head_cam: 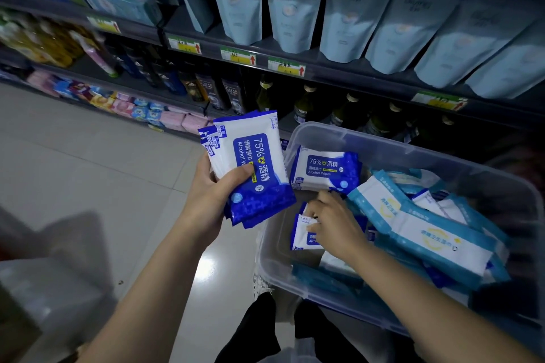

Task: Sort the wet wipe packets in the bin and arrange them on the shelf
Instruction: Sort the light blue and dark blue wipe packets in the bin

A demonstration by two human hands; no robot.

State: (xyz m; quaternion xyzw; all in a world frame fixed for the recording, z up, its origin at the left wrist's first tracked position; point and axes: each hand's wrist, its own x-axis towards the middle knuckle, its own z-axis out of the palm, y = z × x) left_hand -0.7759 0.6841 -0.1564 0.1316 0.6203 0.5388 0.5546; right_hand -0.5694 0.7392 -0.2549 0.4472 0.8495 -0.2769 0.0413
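Note:
My left hand (213, 200) grips a stack of several dark-blue alcohol wipe packets (253, 153), held upright just left of the clear plastic bin (324, 132). Inside the bin my right hand (336, 222) pinches another dark-blue alcohol wipe packet (300, 234) lying flat near the bin's left wall. Another dark-blue packet (324, 169) stands at the bin's far left corner. Several light-blue wet wipe packets (427, 233) are piled in the bin's middle and right.
Dark shelves (339, 68) rise behind the bin, with pale blue refill pouches (295, 9) on the upper level and dark bottles (306, 106) below. Yellow price tags (237, 56) line the shelf edge. Tiled floor (88, 156) lies to the left.

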